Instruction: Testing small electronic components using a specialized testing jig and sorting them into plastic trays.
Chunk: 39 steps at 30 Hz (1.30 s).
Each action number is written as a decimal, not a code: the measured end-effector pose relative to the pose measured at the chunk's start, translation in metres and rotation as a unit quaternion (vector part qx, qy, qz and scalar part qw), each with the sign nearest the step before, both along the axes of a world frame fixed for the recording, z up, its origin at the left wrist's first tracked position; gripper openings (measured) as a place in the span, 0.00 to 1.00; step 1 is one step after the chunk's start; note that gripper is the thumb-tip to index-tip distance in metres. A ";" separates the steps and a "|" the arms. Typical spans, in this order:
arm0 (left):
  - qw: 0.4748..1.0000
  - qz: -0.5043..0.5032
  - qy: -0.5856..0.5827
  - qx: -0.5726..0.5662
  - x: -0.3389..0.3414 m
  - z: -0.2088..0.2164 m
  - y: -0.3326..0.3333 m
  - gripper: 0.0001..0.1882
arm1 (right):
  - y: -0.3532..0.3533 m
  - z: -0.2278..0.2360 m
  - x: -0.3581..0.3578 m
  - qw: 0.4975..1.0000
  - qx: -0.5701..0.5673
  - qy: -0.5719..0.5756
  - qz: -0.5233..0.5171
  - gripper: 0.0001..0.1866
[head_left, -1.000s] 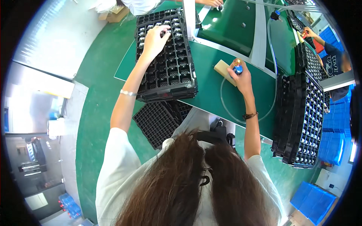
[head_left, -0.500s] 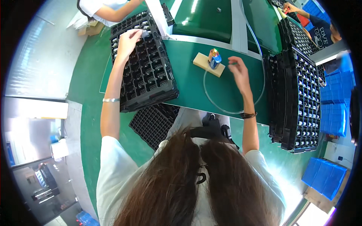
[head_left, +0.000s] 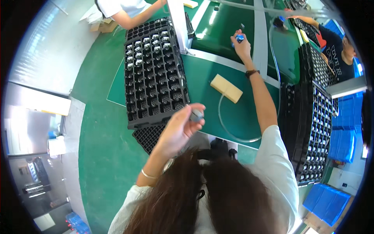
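Note:
My left hand (head_left: 177, 130) is raised near the front corner of the black compartment tray (head_left: 130, 123). Its fingers close around a small grey cylindrical part (head_left: 197, 115). Out over the shiny green belt (head_left: 222, 27), beyond the metal rail, my right hand (head_left: 243, 47) grips a small blue part (head_left: 239, 38); the fingers hide some of it. A pale yellow block (head_left: 226, 88) lies on the green table between my arms, with nothing on top. A clear tube (head_left: 221, 121) curves from it. Silver parts (head_left: 146, 40) fill several cells at the tray's far end.
Stacked black trays (head_left: 317, 128) with rows of small parts stand at my right. A white upright post (head_left: 178, 27) rises beside the left tray. Co-workers' arms (head_left: 134, 19) reach in at far left and far right. Another dark blue item (head_left: 279, 22) is on the belt.
My left hand has come back from the tray toward me with the grey part. My right hand has taken the blue part off the block and moved it forward over the belt.

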<state>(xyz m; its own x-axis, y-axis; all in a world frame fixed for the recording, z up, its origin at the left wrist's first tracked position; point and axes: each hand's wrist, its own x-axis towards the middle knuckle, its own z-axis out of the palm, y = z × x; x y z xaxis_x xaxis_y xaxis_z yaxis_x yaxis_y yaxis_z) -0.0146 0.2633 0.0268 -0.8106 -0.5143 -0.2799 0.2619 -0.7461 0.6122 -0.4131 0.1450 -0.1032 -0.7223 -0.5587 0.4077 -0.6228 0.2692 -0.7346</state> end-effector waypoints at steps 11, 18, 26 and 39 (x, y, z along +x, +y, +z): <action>0.999 -0.032 -0.022 0.005 -0.005 -0.001 0.020 0.20 | -0.049 -0.014 -0.047 0.995 -0.023 0.071 -0.061 0.21; 0.999 0.006 0.002 -0.053 -0.031 -0.007 0.017 0.18 | -0.002 0.010 -0.040 0.966 -0.240 -0.076 0.056 0.19; 0.961 0.144 -0.054 -0.229 -0.044 -0.009 0.008 0.13 | 0.172 0.114 0.197 0.808 -0.255 -0.467 0.251 0.18; 0.972 0.093 -0.069 -0.202 -0.028 -0.027 0.054 0.14 | 0.234 0.101 0.257 0.836 -0.273 -0.436 0.190 0.12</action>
<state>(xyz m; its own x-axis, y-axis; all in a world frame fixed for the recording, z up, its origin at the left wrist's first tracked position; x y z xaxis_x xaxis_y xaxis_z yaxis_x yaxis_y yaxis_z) -0.0422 0.3169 -0.0002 -0.6617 -0.7395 -0.1237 0.2640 -0.3842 0.8847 -0.1565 0.3791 -0.0024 -0.6906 -0.7178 0.0884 0.2485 -0.3503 -0.9031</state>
